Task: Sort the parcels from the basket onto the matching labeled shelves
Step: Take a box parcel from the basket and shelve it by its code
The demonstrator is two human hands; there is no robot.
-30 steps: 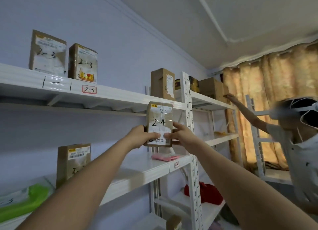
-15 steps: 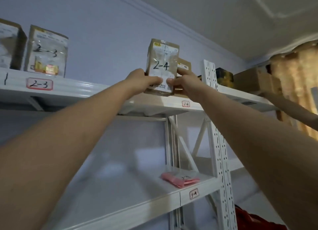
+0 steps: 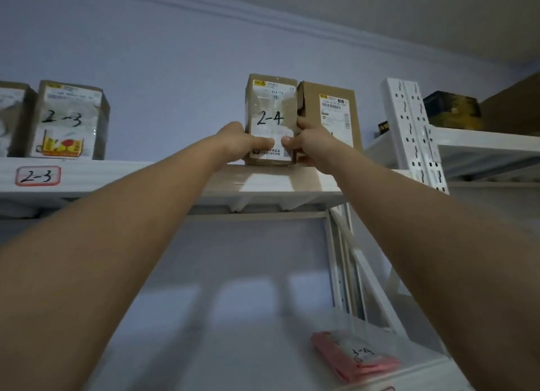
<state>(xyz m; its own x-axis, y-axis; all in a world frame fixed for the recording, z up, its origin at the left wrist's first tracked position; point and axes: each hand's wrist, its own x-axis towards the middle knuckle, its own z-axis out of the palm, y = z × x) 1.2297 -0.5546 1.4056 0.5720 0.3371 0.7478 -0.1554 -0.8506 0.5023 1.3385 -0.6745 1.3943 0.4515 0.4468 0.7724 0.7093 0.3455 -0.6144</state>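
Both hands are clamping the 2-4 parcel upright: the left hand and right hand are pinching its lower sides, thumbs across the front. It is sitting on the top shelf between the fingers, touching the brown box just beyond the right fingers, probably so that it is standing label outward.

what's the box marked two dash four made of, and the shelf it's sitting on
The 2-4 box looks like brown cardboard, glossy from clear tape over its white label. The shelf looks like white-painted metal: thin, smooth, faintly reflecting the box; the slotted upright suggests steel racking.
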